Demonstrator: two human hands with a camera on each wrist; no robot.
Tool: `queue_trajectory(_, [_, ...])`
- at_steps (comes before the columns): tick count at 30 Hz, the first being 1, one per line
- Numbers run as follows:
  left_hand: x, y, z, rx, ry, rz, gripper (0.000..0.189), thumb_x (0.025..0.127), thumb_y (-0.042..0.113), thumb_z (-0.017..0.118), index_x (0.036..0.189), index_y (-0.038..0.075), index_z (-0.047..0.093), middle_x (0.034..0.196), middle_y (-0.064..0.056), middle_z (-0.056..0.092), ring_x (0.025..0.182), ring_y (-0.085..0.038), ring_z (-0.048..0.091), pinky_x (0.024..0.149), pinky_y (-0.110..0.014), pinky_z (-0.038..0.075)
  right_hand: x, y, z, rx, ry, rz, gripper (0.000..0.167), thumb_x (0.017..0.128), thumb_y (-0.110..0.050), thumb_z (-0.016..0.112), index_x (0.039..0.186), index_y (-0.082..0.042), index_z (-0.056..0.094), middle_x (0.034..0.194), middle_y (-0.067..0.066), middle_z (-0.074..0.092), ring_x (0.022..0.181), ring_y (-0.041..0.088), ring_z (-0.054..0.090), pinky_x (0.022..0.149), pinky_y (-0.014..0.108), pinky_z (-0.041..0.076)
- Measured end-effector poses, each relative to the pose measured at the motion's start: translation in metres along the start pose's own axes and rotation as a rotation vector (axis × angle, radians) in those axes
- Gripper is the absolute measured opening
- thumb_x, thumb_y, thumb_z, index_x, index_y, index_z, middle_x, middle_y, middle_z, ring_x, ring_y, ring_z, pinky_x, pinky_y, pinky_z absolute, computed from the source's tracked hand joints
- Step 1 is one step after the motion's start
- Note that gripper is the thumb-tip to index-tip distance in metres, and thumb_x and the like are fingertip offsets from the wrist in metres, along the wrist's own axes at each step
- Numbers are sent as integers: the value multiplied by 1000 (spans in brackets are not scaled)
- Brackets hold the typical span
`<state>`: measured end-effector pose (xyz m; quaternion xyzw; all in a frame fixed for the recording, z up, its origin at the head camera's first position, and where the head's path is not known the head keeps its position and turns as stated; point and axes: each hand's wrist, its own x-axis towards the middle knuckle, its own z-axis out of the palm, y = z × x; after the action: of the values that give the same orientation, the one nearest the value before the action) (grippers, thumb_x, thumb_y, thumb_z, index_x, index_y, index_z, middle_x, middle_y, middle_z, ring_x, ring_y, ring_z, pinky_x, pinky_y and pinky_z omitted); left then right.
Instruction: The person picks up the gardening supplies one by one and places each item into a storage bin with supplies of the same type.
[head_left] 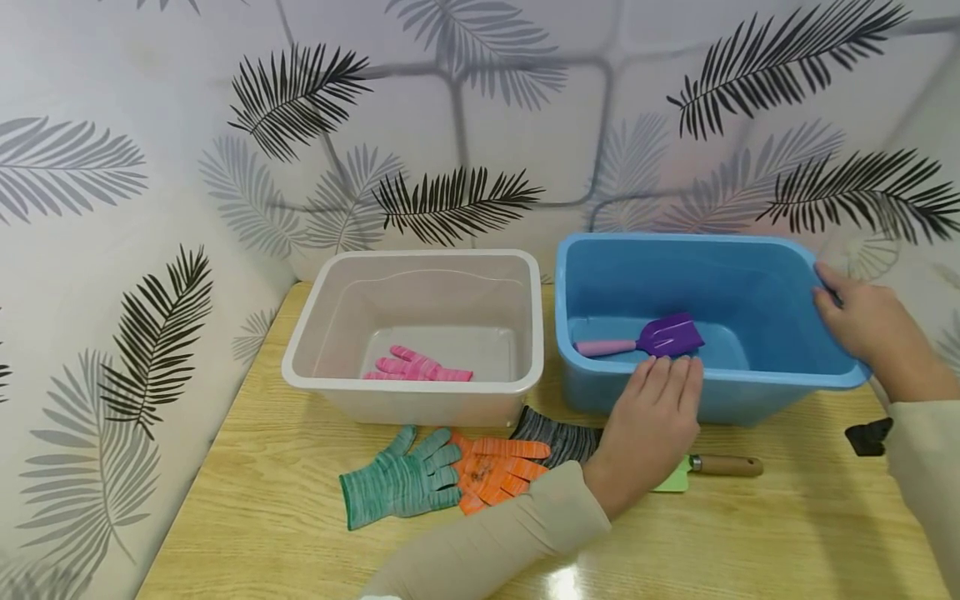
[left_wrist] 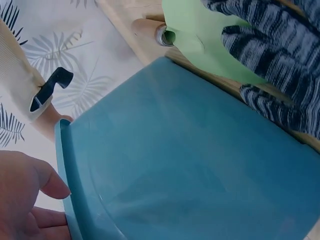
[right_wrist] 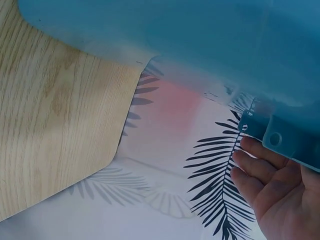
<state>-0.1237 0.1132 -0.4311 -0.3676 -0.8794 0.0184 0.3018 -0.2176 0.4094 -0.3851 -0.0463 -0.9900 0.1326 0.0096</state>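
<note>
A blue plastic bin [head_left: 765, 398] stands on the table at the right. Inside it lies a small purple shovel [head_left: 672, 333] with a pink handle. My left hand [head_left: 651, 427] holds the bin's front rim, fingers over the edge; the left wrist view shows the thumb on the outer side of that rim. At the bin's right end, my right hand [head_left: 873, 325] grips the rim, with fingers curled beneath its lip in the right wrist view.
Left of the blue bin stands a whitish bin [head_left: 412, 387] with a pink glove [head_left: 423, 368] inside. In front lie a green glove [head_left: 397, 482], an orange glove [head_left: 491, 471], a dark grey glove [head_left: 555, 433] and a green-bladed tool [head_left: 726, 466] with a wooden handle. A patterned wall rises behind.
</note>
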Motion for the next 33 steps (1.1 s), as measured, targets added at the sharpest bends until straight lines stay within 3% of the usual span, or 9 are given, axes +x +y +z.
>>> queue_trajectory(7, [-2,5,-3,-28,-7,-19,60,90,34,46,139,1,38,133,-8,49,123,-23,44,111,-38,20,3,3,1,5,1,-45,55,101,-33,26,147,-7,10,128,42,33,105,61,39,89,70,28])
queue_trajectory(15, [-6,10,-6,-23,24,-25,62,87,34,50,139,1,39,131,-9,50,120,-23,46,109,-39,26,3,4,3,6,-3,-65,56,100,-35,27,147,-9,10,125,43,36,93,57,48,74,66,37])
queue_trajectory(19, [-8,10,-7,-38,6,-23,66,87,37,52,140,1,38,133,-9,49,121,-23,44,110,-38,24,2,5,2,17,-17,-87,57,100,-36,26,148,-10,9,128,43,33,99,59,43,75,66,35])
queue_trajectory(24, [-11,9,-4,-26,31,-23,60,87,33,48,138,2,41,131,-8,51,119,-23,46,108,-38,28,2,3,2,32,-22,-117,57,100,-36,26,148,-9,10,131,42,31,106,60,37,79,69,32])
queue_trajectory(33, [-15,6,-10,-47,30,-36,59,87,30,48,138,2,41,129,-8,51,118,-22,45,110,-37,25,0,-4,1,26,-22,-131,57,100,-35,27,147,-7,13,127,44,34,102,60,41,78,68,33])
